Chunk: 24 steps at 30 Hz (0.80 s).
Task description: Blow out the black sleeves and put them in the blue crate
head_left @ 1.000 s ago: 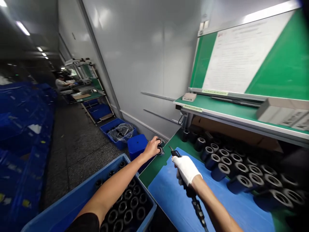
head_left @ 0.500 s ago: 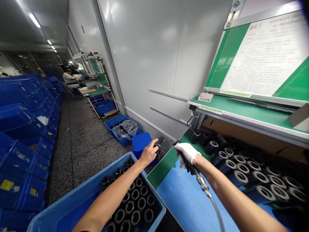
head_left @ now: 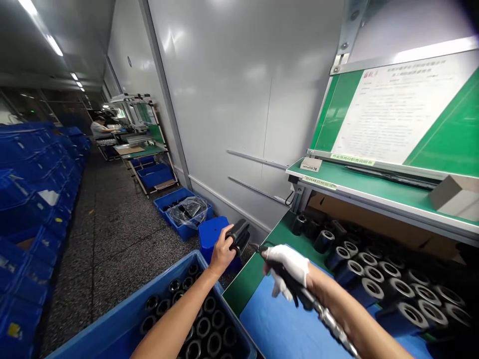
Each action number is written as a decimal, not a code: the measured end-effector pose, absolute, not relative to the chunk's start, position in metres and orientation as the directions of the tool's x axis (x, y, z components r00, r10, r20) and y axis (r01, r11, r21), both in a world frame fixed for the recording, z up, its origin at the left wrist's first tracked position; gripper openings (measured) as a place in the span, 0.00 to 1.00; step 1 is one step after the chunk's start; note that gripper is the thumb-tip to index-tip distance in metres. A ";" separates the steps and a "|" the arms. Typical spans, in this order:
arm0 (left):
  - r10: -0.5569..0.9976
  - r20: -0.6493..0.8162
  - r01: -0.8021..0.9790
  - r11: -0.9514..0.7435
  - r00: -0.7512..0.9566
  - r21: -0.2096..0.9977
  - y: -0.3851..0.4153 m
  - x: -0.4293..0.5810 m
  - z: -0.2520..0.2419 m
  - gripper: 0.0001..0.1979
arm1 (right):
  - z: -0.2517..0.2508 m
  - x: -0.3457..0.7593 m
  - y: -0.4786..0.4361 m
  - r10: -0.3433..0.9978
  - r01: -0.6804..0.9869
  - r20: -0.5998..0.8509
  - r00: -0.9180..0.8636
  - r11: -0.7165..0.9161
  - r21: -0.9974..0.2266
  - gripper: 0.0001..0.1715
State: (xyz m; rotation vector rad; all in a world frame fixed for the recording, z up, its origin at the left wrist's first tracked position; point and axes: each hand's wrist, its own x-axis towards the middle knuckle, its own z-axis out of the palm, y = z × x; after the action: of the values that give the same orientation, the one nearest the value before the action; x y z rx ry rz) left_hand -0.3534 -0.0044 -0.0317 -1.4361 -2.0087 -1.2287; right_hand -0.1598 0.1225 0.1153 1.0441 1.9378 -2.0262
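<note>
Black cylindrical part [head_left: 238, 237] juts from the clenched left hand [head_left: 222, 255]; gloved right hand [head_left: 288, 267] grips an air gun [head_left: 329, 317].

That white cloth glove [head_left: 288, 267] looks soft and matt, and the air gun's fitting [head_left: 329, 319] is shiny bare metal. The black cylinders [head_left: 364, 291] look dull and rubbery with paler rims. The blue plastic crate [head_left: 123, 294] is smooth, the wall panels [head_left: 224, 99] are glossy, and the speckled floor [head_left: 112, 239] looks rough.
</note>
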 end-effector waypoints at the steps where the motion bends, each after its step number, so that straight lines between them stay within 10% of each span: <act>1: 0.527 0.725 0.882 0.109 -0.443 0.459 -0.003 -0.354 -0.031 0.28 | 0.113 -0.158 0.118 0.352 0.553 -0.569 -0.743 -0.157 -0.818 0.22; 9: 0.440 0.656 0.748 0.060 -0.614 0.661 -0.001 -0.345 -0.022 0.26 | 0.102 -0.148 0.094 0.447 0.500 -0.520 -0.728 -0.174 -0.849 0.22; 14: 0.214 0.263 0.240 -0.126 -0.941 0.963 0.015 -0.341 -0.023 0.17 | 0.105 -0.145 0.082 0.429 0.581 -0.599 -0.677 -0.188 -0.792 0.20; 18: 0.296 -0.111 -0.252 -0.496 -0.949 0.831 0.023 -0.337 -0.029 0.13 | 0.104 -0.144 0.075 0.388 0.576 -0.602 -0.697 -0.197 -0.794 0.20; 24: 0.395 -0.263 -0.465 -0.603 -0.880 0.648 0.014 -0.328 -0.034 0.07 | 0.110 -0.141 0.084 0.380 0.455 -0.501 -0.778 -0.212 -0.865 0.23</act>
State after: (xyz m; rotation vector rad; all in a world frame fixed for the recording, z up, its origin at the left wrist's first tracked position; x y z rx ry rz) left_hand -0.3281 0.0144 -0.0344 0.1724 -1.4013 -3.3412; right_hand -0.1409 0.0844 0.1104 1.0271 1.9379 -2.1741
